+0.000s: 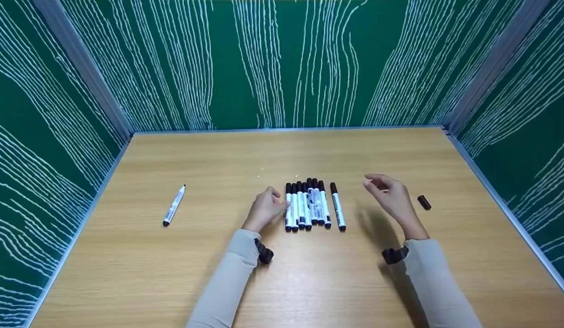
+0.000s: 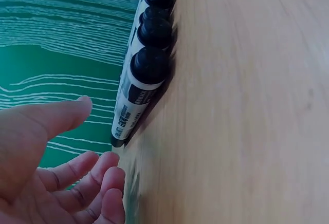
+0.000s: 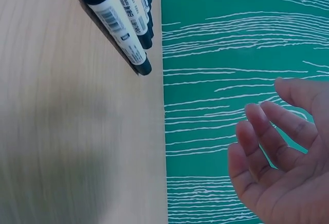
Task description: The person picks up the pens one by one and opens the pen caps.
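Observation:
Several white markers with black caps lie side by side in a row [image 1: 301,210] on the table, caps away from me. One marker [image 1: 338,207] sits slightly apart at the row's right end. My left hand [image 1: 265,208] is beside the row's left end; its thumb overlaps the leftmost marker [image 1: 288,214] in the head view. In the left wrist view, thumb and loosely bent fingers are spread near that marker [image 2: 131,108], with nothing gripped. My right hand [image 1: 391,197] hovers above the table, right of the separate marker, fingers loosely curved and holding nothing.
An uncapped marker [image 1: 174,206] lies alone at the left, its tip pointing away. A loose black cap [image 1: 424,202] lies right of my right hand. Tiny white specks dot the table [image 1: 209,157] behind the row. Green walls [image 1: 309,64] with white lines enclose the back and sides.

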The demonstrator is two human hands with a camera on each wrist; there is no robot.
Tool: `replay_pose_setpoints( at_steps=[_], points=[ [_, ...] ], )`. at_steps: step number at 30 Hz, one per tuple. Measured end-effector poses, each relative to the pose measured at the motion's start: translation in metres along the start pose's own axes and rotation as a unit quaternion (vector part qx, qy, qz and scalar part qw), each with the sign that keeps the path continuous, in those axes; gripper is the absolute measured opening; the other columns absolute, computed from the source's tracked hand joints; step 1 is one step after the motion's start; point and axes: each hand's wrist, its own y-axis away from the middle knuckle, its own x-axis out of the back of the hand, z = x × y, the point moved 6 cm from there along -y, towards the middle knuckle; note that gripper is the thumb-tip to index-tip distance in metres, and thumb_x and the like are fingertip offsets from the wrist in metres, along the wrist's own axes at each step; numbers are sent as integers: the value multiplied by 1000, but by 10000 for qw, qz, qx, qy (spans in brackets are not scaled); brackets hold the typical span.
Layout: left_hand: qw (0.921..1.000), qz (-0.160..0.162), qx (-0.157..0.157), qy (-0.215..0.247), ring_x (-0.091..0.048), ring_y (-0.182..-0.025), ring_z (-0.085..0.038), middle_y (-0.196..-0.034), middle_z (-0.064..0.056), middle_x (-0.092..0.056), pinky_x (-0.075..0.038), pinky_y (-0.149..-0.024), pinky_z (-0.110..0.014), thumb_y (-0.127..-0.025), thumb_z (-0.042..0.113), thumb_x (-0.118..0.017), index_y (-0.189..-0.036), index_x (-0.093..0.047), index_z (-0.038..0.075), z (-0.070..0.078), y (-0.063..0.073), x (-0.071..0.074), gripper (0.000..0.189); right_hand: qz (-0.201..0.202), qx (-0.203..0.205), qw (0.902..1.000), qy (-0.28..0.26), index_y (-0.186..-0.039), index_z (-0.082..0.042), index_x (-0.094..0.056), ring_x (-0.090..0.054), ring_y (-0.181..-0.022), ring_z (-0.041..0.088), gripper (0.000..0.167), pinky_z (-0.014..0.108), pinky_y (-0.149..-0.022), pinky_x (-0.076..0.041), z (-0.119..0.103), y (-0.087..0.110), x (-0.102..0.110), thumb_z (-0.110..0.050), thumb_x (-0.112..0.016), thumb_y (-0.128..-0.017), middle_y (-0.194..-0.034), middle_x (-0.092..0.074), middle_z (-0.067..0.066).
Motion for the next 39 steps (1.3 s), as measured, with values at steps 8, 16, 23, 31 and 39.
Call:
replay_pose_setpoints(
  at_steps=[8,16,23,31,39],
  points=[
    [9998,-168,63,-55,-52,-74,-16,-87,-3,-56,-45,-67,-28,-81,30,-76,-107,-55,5,0,1,-7,41,-143,-59,9999,-67,-125,-1,-61,-58,-99,26,44,15,-77,-45,2,3,-12,-34,-55,-97,-108,-65,18],
    [9993,-171,105,-318,-47,-70,-15,-77,1,-50,-40,-63,-26,-78,27,-79,-96,-57,6,0,-1,-10,36,-391,-190,9989,-163,-128,-2,-59,-58,-102,28,45,17,-76,-47,5,5,-20,-35,-55,-97,-111,-64,19],
    [9985,-363,377,-157,-45,-56,-9,-66,4,-47,-36,-51,-23,-78,22,-79,-76,-51,11,0,-2,-12,29,-567,-166,9982,-119,-128,-3,-59,-59,-101,29,43,19,-75,-47,7,5,-25,-33,-55,-98,-109,-64,18],
    [9980,-480,397,-128,-39,-45,-7,-51,7,-39,-30,-45,-22,-78,16,-78,-61,-43,15,4,-4,-8,39,-876,-172,9959,-162,-130,-3,-57,-58,-103,30,42,26,-79,-48,8,3,-32,-30,-55,-98,-111,-64,18],
    [9987,-417,87,-270,-20,-40,-5,-48,9,-18,-18,-40,-20,-74,2,-64,-49,-27,17,11,-8,-6,47,-1008,-181,9946,-184,-132,-3,-55,-57,-105,32,43,27,-80,-48,6,0,-34,-30,-54,-98,-113,-63,20]
  ],
)
